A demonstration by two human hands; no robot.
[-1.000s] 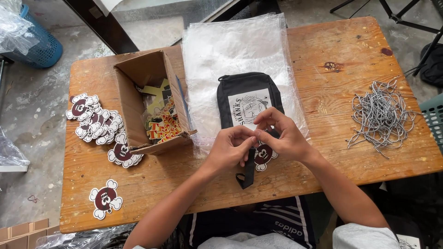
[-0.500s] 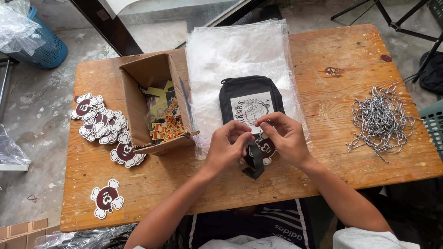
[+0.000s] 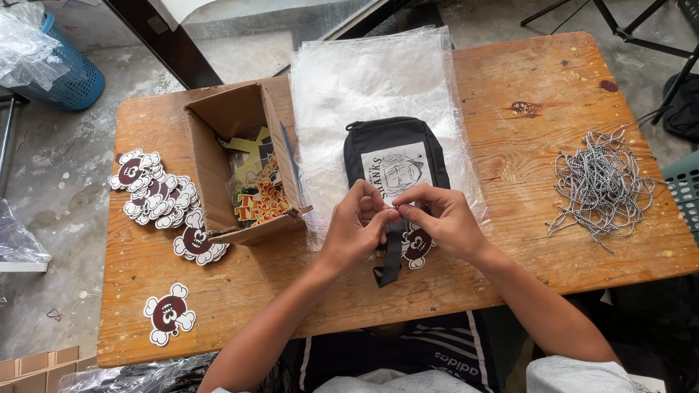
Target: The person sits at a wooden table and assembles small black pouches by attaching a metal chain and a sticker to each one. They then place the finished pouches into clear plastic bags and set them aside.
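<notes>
The table [image 3: 553,102] is bare wood, rough-grained, stained and matt. On it lies a stack of clear, glossy plastic bags [image 3: 364,80]. The black pouch [image 3: 397,164] looks like matt woven cloth. The open box [image 3: 240,164] at left is plain brown cardboard. The cords [image 3: 601,185] at right look like braided string.

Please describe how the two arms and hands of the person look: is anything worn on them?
Both forearms are bare, and the left hand and right hand wear no gloves. No ring, watch or bracelet shows on either. At the bottom edge of the head view, a light grey sleeve covers the right upper arm; the same light cloth appears near the left arm. The fingernails look short.
</notes>
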